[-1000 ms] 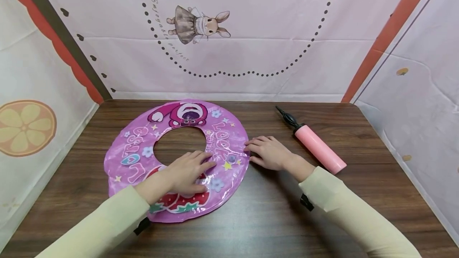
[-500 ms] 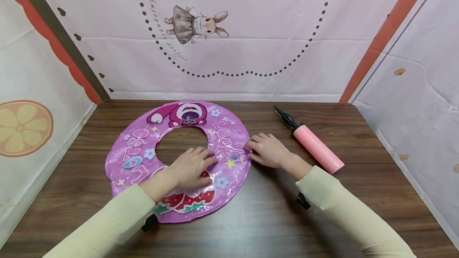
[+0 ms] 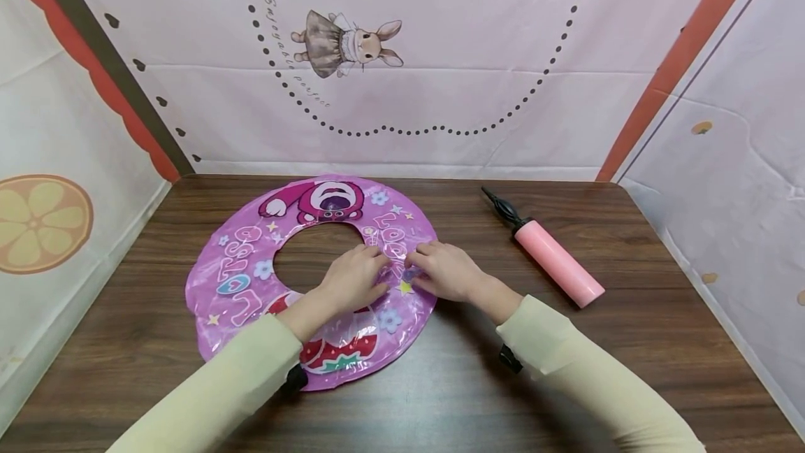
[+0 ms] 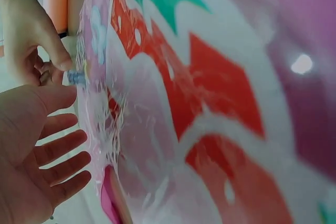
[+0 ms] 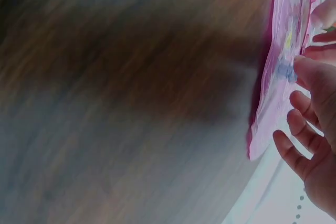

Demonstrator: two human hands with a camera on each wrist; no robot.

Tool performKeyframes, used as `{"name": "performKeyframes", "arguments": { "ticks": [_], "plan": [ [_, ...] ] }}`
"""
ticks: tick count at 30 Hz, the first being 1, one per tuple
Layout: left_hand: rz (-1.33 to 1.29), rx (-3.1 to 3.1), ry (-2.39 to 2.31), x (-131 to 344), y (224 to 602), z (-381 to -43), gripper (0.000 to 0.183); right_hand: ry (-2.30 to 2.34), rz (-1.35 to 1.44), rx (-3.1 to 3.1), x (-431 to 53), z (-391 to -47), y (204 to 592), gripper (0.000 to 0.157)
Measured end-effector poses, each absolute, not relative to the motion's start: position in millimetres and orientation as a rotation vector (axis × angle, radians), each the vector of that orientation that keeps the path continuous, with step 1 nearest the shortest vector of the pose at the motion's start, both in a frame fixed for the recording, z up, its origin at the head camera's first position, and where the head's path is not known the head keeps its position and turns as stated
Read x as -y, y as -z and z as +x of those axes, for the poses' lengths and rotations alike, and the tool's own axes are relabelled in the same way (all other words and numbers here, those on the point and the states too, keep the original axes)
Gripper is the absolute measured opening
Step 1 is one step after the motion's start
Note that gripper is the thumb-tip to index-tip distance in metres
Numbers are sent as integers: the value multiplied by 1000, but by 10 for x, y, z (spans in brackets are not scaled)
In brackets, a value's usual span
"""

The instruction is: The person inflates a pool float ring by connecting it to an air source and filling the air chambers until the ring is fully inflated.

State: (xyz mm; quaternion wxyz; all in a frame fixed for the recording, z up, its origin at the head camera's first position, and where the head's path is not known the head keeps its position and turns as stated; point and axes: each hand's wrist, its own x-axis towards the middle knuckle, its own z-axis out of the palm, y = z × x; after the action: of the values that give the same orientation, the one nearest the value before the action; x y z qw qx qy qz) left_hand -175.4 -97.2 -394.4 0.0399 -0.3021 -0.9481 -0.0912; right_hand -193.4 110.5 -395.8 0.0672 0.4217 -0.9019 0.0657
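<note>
A: Where's the swim ring?

B: On the dark wood counter, to the left of the pink pump and well apart from it.

A: How does it look?

B: Purple, glossy and flat, a wide band round an open hole, its clear film full of fine creases. A pink bear is printed about level with the pump's black nozzle. Red strawberries with green leaves lie mostly nearer the person than the pump. There are pale blue flowers too, and pink outlined letters on the half farthest from the pump.

A: And the valve?

B: A small, clear bluish stub, on the half nearest the pump.

A: The hands?

B: The left hand, farther from the pump, has a loose grip, fingers spread, thumb beside the valve. The right hand, nearer the pump, has its thumb at the valve and other fingers bent; I can't tell whether its grip pinches it.
</note>
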Motion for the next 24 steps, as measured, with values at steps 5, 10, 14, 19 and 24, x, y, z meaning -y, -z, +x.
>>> {"name": "performKeyframes", "arguments": {
  "ticks": [5,10,14,19,24],
  "plan": [
    [-900,2936,316,895,3969,-1768,31,-171,1254,2734,-1040,-1929,3979,21],
    [-933,2929,328,817,3978,-1780,30,-176,1223,2746,-1031,-1936,3996,17],
    [-940,2911,313,773,4002,-1796,29,-265,1199,2783,-1045,-1952,4009,17],
    [-926,2890,313,731,4032,-1828,25,-427,1178,2835,-1073,-1972,4015,14],
    [-877,2904,310,697,4064,-1852,24,-582,1184,2849,-1103,-1990,4017,10]
  ]
}}
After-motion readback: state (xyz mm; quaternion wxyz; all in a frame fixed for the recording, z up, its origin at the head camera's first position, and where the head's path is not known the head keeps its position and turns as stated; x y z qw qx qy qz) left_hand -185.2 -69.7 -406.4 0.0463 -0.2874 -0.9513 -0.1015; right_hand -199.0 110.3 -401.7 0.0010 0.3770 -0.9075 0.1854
